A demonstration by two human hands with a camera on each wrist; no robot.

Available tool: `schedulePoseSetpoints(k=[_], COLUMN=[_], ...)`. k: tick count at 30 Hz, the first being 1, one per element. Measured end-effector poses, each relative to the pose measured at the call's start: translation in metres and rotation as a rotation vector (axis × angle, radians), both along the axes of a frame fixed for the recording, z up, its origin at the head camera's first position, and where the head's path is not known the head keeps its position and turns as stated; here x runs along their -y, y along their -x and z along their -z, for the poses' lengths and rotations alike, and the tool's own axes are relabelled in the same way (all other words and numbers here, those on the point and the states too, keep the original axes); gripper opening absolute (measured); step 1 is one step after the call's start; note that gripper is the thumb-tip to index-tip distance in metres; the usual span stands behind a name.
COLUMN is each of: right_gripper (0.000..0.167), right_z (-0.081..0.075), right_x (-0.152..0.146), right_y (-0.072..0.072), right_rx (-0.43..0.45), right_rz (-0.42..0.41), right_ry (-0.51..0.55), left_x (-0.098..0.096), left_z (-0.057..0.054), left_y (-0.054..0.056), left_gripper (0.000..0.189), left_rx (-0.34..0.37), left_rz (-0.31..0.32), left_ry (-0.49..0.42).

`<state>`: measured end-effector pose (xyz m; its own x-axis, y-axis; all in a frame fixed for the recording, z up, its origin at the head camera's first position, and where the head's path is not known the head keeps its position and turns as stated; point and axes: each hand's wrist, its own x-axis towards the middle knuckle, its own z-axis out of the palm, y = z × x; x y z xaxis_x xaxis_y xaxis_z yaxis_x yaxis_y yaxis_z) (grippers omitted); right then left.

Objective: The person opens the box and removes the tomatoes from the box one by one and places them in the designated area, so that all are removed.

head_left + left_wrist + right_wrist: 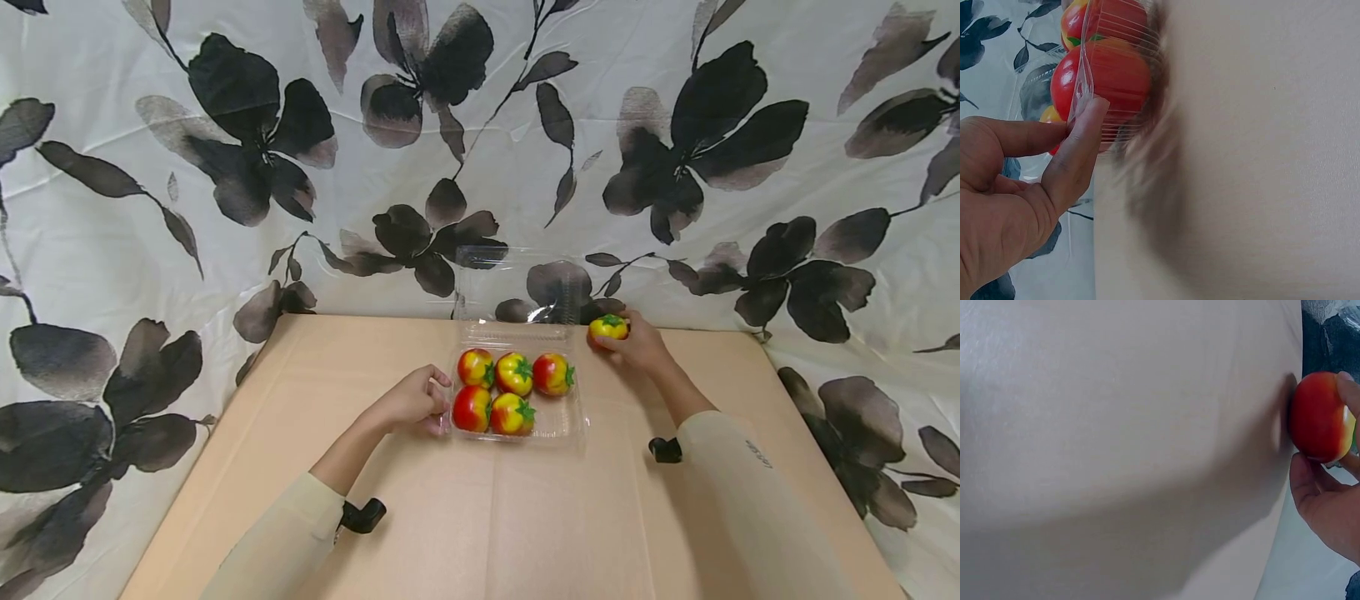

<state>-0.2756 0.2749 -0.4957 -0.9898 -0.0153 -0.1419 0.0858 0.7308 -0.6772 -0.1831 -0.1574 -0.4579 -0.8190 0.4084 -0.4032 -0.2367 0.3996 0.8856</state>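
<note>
A clear plastic clamshell box point(558, 417) stands on the table with its lid point(480, 287) raised at the back. Several glossy red-and-yellow tomato-like fruits point(513, 373) with green leafy tops sit inside in two rows; the front right spot holds none. My left hand point(414, 400) pinches the box's left rim between thumb and finger, seen closely in the left wrist view beside a red fruit point(1110, 78). Beyond the box's back right corner, my right hand point(641, 343) grips another such fruit point(609, 326) near the table's far edge. Its red side faces the right wrist camera.
The light wooden-toned table point(450, 517) ends just behind the box. A white cloth point(540, 192) with dark flower prints hangs behind and around it. A black wrist device point(363, 517) sits at the left cuff, and a similar device point(665, 450) at the right.
</note>
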Motion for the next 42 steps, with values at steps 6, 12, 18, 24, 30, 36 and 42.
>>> schedulePoseSetpoints(k=[6,12,18,24,30,36,42], right_gripper=[0.085,0.083,0.086,0.091,0.091,0.090,0.092], right_z=[0.0024,0.0006,0.0016,0.0006,0.0007,0.0004,0.0013], right_x=[0.0037,0.0065,0.0063,0.0066,0.0081,0.0085,0.0069], right_y=[0.0005,0.0000,0.0021,0.0010,0.0000,-0.0015,-0.0010], right_rx=[0.010,0.003,0.022,0.055,0.058,0.065,0.067], right_rz=[-0.011,-0.033,-0.030,-0.024,-0.025,-0.030,-0.038], right_ry=[0.001,-0.022,-0.011,-0.008,-0.001,-0.008,-0.017], left_x=[0.0000,-0.0008,-0.0009,-0.0015,-0.0013,-0.0021,-0.0029], left_z=[0.0015,0.0016,0.0023,0.0023,0.0016,0.0021,0.0023], left_y=[-0.0017,-0.0031,-0.0039,-0.0056,-0.0063,-0.0060,-0.0063], left_gripper=[0.037,0.037,0.038,0.037,0.036,0.036,0.036], left_rx=[0.000,0.007,0.001,0.006,-0.005,-0.005,-0.001], left_rz=[-0.004,-0.015,-0.012,-0.016,-0.010,-0.017,-0.022], left_ry=[-0.005,0.006,0.009,0.013,0.013,0.008,0.011])
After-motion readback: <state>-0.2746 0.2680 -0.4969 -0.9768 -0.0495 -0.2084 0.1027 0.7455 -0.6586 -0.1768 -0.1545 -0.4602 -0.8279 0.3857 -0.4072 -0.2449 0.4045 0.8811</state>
